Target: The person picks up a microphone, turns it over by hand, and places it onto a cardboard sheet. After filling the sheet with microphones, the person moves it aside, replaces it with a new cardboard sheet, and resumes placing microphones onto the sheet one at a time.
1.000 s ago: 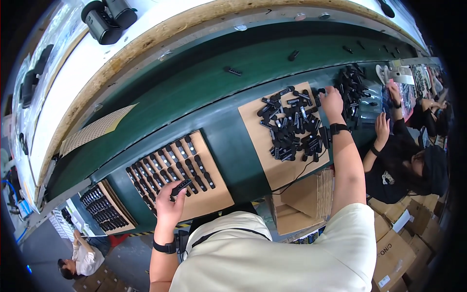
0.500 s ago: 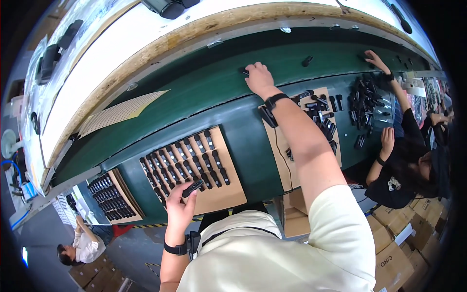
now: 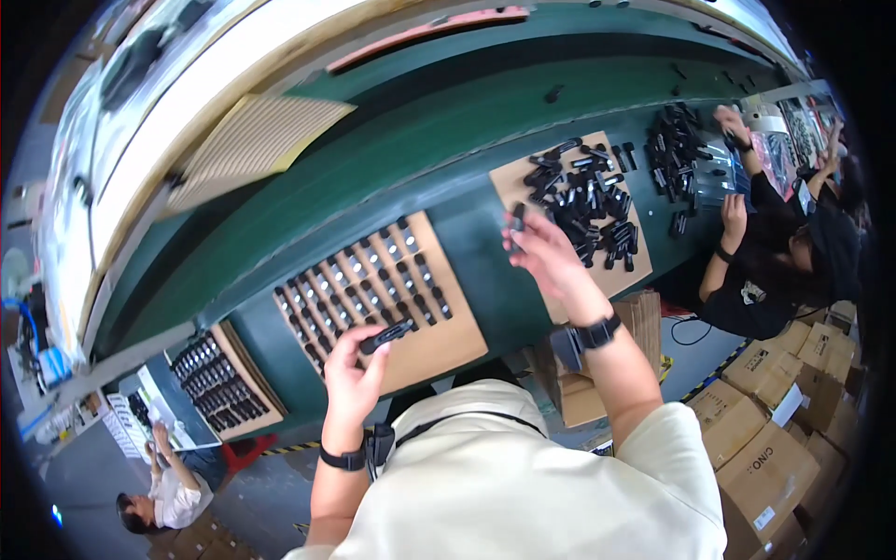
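My left hand (image 3: 357,373) grips a small black elongated device (image 3: 388,336) between thumb and fingers, over the near edge of a cardboard sheet (image 3: 425,359). On that sheet stand rows of similar black devices (image 3: 369,280) with pale bands. Further right, my right hand (image 3: 553,254) is raised palm inward, its fingers closed on another black piece (image 3: 517,222), slightly blurred. It hovers by the left edge of a second cardboard sheet (image 3: 509,182), where a loose heap of black devices (image 3: 593,201) lies.
A green conveyor belt (image 3: 401,140) runs along the far side, with one black piece (image 3: 554,94) on it. A perforated pale sheet (image 3: 271,140) leans at the far left. At right, a co-worker (image 3: 761,271) works by another black heap (image 3: 677,149). Cartons (image 3: 747,448) are stacked behind.
My right hand has drawn back from the belt toward me, bringing a black piece with it. My left hand still holds its device. The head view has shifted.
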The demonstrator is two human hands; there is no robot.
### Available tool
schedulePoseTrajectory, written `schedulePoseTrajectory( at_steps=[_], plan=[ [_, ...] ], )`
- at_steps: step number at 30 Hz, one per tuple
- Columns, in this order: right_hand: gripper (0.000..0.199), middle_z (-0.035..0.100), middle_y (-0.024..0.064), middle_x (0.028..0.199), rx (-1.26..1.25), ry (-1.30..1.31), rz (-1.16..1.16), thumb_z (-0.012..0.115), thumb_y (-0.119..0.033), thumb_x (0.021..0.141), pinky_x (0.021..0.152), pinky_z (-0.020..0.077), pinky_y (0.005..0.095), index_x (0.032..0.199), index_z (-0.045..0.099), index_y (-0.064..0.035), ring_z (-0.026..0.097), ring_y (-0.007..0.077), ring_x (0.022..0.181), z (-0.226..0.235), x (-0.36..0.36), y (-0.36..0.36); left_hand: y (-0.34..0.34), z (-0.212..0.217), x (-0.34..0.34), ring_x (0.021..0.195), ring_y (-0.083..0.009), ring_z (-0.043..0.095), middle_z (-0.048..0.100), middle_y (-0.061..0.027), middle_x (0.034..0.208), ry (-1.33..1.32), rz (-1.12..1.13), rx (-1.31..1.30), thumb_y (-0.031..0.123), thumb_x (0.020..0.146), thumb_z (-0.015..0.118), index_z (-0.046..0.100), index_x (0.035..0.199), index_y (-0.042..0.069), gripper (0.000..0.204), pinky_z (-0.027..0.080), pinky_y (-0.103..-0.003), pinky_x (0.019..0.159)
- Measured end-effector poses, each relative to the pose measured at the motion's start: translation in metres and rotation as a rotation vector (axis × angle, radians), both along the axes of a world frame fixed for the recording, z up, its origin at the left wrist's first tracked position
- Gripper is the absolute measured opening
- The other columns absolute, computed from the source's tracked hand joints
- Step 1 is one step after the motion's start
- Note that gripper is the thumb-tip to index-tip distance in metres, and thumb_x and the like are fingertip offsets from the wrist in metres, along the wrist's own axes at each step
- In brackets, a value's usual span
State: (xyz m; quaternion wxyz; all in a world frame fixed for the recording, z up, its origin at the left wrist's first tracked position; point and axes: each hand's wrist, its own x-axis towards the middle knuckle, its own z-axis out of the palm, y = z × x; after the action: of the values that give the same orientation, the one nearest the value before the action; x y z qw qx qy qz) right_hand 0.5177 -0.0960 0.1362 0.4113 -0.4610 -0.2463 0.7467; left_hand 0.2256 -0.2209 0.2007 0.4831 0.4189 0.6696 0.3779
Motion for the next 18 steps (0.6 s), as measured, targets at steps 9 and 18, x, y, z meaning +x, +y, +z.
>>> schedulePoseTrajectory(
  at_steps=[9,18],
  plan=[
    [0.037,0.061,0.0043,0.095,0.541,-0.292,0.29,0.07,0.0,0.081,0.062,0.0421,0.023,0.116,0.057,-0.0034,0.052,0.0098,0.069,0.126,-0.087,-0.108,0.005,0.074,-0.031,0.085,-0.0187,0.062,0.065,-0.0085,0.093,-0.046,-0.396,0.438,0.0,0.078,0.071,0.066,0.102,0.002,0.025,0.049,-0.028,0.077],
    [0.027,0.061,0.0064,0.081,1.041,-0.555,0.14,0.075,0.001,0.076,0.058,0.0401,0.024,0.1,0.065,-0.0008,0.047,0.0111,0.06,0.17,-0.155,-0.155,-0.024,0.104,-0.081,0.078,-0.0171,0.061,0.064,-0.0082,0.09,-0.114,-0.568,0.658,-0.001,0.075,0.075,0.066,0.103,0.002,0.03,0.048,-0.027,0.067]
  ],
)
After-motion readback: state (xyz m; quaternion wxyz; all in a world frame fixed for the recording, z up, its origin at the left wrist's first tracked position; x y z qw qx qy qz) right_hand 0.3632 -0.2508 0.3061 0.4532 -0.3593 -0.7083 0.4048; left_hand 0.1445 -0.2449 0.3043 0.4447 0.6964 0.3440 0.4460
